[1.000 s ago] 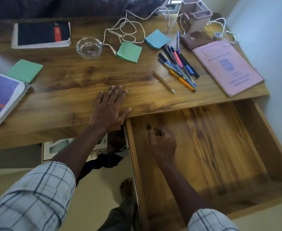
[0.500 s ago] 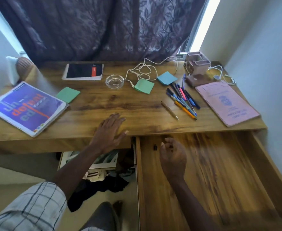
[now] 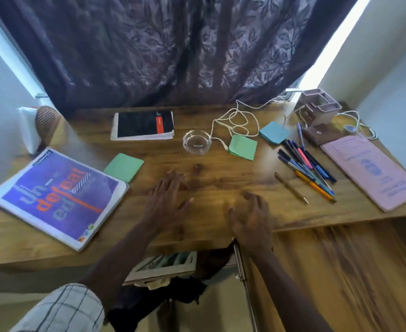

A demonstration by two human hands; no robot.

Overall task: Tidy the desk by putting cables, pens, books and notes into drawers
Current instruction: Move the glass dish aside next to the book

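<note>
Bare desk (image 3: 221,178) centre, pens (image 3: 307,166) right, glass dish (image 3: 196,141) behind

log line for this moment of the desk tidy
phase: pre-pick | drawer: open | left hand: flat on desk | right hand: empty, at desk edge | pens: on desk | cable: on desk

1. Daylight is admitted in overexposed strips either side of the curtain (image 3: 173,56);
2. The drawer (image 3: 341,271), below-right of the curtain, is smeared by motion blur; edges are bowed.
</note>
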